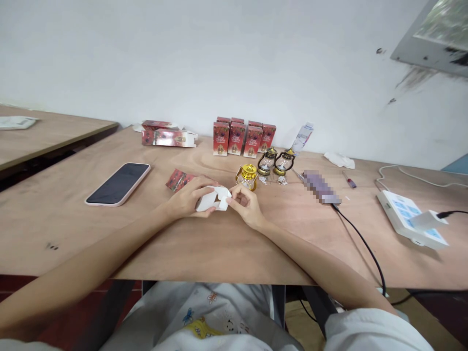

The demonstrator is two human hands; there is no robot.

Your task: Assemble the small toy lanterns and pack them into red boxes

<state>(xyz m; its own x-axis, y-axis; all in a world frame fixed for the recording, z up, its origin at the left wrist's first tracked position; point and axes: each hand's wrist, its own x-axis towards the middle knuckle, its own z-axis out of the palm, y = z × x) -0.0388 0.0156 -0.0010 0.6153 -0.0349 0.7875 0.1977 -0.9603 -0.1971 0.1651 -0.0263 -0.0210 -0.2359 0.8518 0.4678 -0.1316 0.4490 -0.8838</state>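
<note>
A small red-printed cardboard box (pixel 179 180) lies tilted in my left hand (pixel 188 199), its white end flaps facing me. The fingers of that hand wrap around the box's sides. At its right end, my right hand (pixel 247 207) pinches a white flap (pixel 224 202) between thumb and fingers. The box's end is partly open, and what is inside cannot be made out. Just behind my right hand stands a gold mini lantern (pixel 249 177). Two bronze mini lanterns, one (pixel 267 162) beside the other (pixel 284 162), stand behind it to the right.
Several upright red boxes (pixel 237 138) stand near the wall, with flattened or lying cartons (pixel 168 137) left of them. A phone (pixel 119 184) lies at left. On the right are a cabled phone (pixel 320 186), a screwdriver (pixel 351 182), a power strip (pixel 409 219) and a leaning bottle (pixel 302 138).
</note>
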